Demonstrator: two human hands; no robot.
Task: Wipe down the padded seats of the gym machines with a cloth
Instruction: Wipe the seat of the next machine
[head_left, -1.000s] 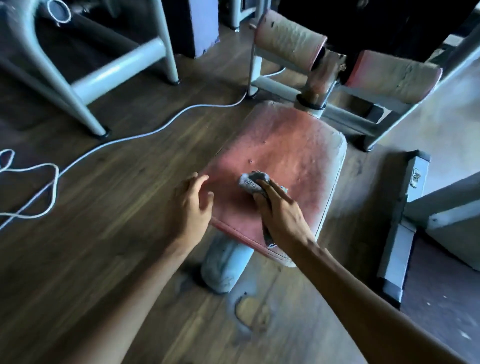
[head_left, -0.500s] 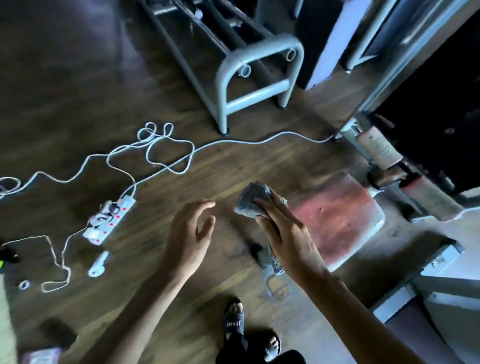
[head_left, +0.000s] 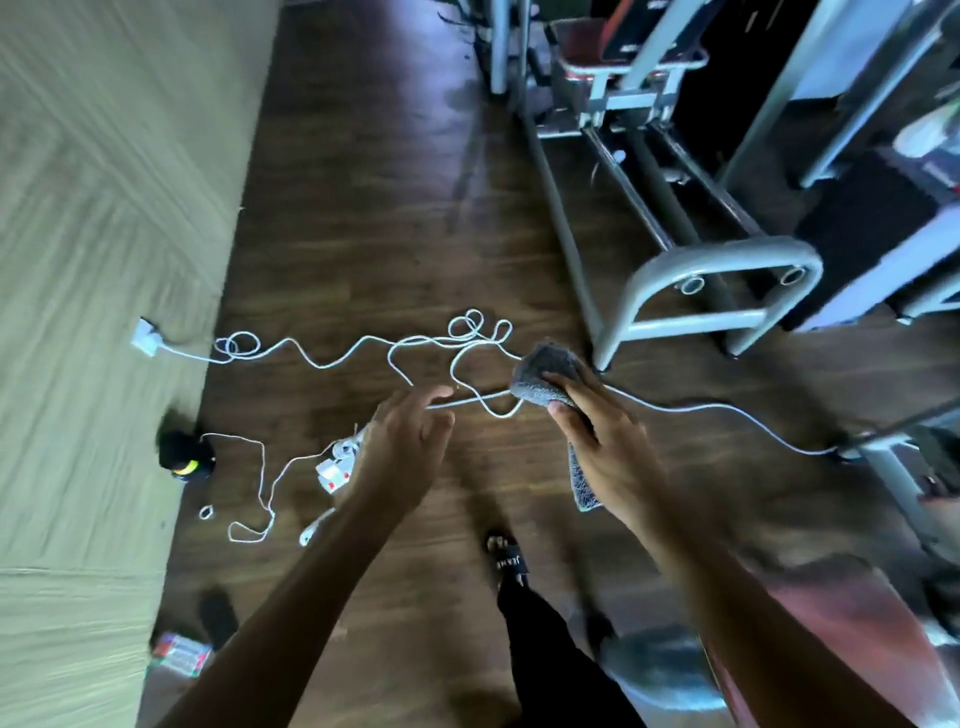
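Gym: grey steel machine frames (head_left: 717, 265) along floor's (head_left: 389, 208) rt edge, red padded seat (head_left: 582, 57) at far end, dark wood-look boards w/ white ext. cable (head_left: 363, 343) & power strip (head_left: 335, 467) lying loose.

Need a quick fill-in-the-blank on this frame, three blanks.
The right hand grips a grey ____.
The left hand holds ____.
The looping cable on the floor is coloured ____.
Missing: cloth; nothing; white.
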